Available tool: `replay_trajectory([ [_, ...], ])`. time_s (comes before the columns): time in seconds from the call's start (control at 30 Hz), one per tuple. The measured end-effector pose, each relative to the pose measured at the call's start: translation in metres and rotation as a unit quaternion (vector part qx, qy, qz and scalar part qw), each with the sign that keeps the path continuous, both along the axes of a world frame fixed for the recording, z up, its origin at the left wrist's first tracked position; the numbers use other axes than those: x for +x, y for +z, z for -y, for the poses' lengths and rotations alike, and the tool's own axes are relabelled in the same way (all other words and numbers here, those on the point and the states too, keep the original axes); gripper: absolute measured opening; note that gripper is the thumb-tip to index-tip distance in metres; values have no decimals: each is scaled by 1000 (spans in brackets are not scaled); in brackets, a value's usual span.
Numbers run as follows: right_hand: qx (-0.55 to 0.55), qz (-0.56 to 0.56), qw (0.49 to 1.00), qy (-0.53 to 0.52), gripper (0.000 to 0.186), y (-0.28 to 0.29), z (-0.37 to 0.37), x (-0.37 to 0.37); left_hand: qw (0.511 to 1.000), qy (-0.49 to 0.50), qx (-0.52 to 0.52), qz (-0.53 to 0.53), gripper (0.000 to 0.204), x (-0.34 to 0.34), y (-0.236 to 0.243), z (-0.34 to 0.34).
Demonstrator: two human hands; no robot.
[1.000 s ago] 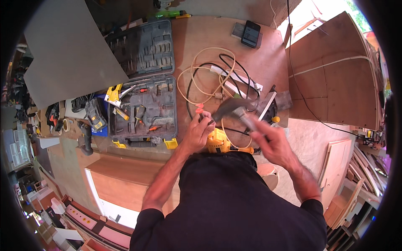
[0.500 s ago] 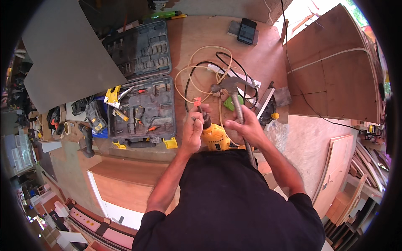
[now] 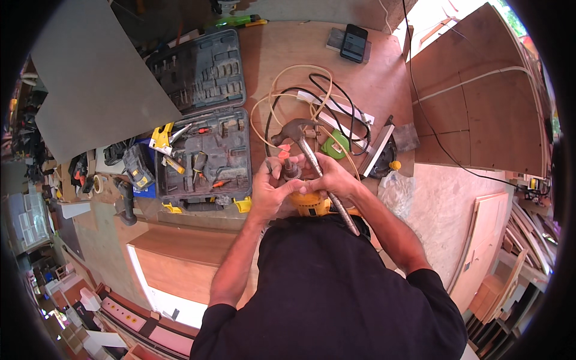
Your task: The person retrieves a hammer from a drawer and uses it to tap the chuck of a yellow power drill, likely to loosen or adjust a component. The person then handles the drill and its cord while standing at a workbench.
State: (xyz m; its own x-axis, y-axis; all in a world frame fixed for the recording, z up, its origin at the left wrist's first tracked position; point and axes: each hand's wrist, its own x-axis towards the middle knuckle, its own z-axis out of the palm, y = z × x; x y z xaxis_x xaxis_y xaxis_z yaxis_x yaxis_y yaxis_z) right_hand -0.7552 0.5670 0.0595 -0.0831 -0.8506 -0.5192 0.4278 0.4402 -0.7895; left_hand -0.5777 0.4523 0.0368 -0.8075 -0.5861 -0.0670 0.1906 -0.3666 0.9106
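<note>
At a brown wooden worktop (image 3: 384,84), works over a yellow plastic drill (image 3: 309,207), clasping a silver-shafted claw hammer (image 3: 311,157) in the right hand (image 3: 336,179), with the left hand (image 3: 267,193) beside the dark toothed metal chuck (image 3: 292,171), grip unclear; looks midway, without laying the hammer aside yet.

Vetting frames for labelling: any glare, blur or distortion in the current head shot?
Head view: opening at upper right blown out to white; hammer, left hand and right hand fairly crisp, no obvious motion smear; fisheye bends straight edges toward the dark rim; clutter at far left too dark and small to make out.
</note>
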Motion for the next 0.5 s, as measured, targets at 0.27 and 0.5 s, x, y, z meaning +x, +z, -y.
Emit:
replay_trajectory([
  [0.27, -2, 31, 999, -34, 74, 5, 12, 4, 997, -53, -33, 43, 39, 12, -6, 20],
  [0.5, -30, -169, 982, -75, 76, -9, 15, 16, 997, -15, -64, -30, 18, 9, -5, 5],
])
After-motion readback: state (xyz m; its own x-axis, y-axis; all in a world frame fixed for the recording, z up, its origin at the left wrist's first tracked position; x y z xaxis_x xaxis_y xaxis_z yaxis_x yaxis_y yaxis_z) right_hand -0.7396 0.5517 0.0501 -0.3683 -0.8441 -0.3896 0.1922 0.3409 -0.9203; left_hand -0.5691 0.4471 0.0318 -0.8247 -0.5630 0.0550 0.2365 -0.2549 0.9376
